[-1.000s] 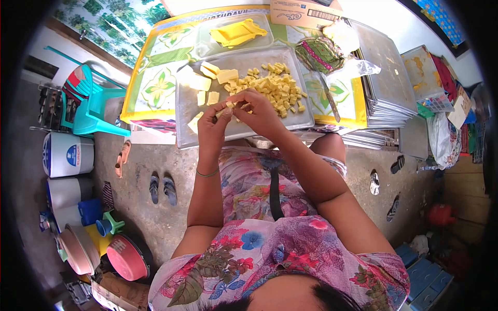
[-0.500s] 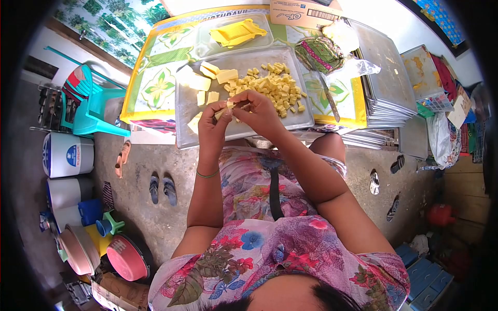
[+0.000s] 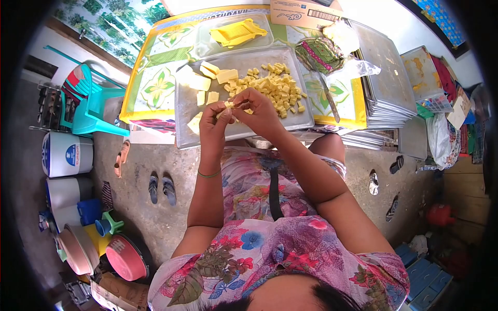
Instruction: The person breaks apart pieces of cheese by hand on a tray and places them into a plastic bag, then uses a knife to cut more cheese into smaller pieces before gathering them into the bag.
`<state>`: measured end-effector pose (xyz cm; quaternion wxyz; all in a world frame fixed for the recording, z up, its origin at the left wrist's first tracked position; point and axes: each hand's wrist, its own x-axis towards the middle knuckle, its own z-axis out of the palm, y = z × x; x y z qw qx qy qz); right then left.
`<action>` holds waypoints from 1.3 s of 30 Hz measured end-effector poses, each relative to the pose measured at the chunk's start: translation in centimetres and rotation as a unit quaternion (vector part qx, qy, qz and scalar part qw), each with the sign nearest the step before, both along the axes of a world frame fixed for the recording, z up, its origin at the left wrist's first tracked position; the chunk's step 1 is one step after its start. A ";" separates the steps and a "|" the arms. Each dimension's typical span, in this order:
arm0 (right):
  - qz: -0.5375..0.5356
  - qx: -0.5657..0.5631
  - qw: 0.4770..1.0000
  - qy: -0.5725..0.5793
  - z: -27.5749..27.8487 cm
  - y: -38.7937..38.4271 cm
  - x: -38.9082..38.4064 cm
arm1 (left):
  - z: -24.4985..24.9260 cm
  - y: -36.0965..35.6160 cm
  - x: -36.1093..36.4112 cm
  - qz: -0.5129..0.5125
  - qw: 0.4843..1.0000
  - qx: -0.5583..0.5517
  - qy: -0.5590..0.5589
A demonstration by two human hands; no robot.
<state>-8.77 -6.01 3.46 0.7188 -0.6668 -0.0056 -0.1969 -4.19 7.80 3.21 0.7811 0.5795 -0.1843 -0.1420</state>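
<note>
Over the front of a metal tray [image 3: 188, 138], my left hand [image 3: 213, 124] and my right hand [image 3: 259, 113] meet at the fingertips. Pinched between them is a small pale-yellow piece of cheese [image 3: 228, 104], partly hidden by the fingers. Both hands are closed. Behind my right hand, a heap of small cheese cubes [image 3: 277, 88] spreads across the tray's right side. Larger cheese blocks [image 3: 197, 82] and slabs lie to the left, beyond my left hand.
A knife [image 3: 329, 98] lies right of the tray. Behind the tray, a clear plastic container [image 3: 204, 46] holds a yellow textured sheet [image 3: 237, 33]. Stacked metal trays [image 3: 386, 78] stand at the right. A turquoise chair [image 3: 96, 111] is at the left, with slippers [image 3: 169, 189] on the floor.
My fingers have shifted very slightly around the piece of cheese. Both hands stay in the same place over the tray, and the heap looks the same.
</note>
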 end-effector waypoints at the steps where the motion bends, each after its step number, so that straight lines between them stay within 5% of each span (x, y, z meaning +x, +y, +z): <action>1: -0.005 -0.008 1.000 -0.003 0.0 0.0 0.0 | 0.0 0.0 0.0 0.002 1.000 0.003 0.001; 18: -0.056 -0.049 0.996 0.054 -0.4 -0.4 1.4 | -0.2 -0.9 1.4 0.019 0.998 0.064 0.020; 30: -0.165 -0.276 0.943 0.080 -3.7 -3.7 4.4 | -4.5 -2.2 5.9 0.003 0.987 0.162 -0.001; 39: -0.127 -0.203 0.967 0.086 -4.6 -3.3 4.9 | -4.8 -3.1 6.4 0.045 0.969 0.224 -0.096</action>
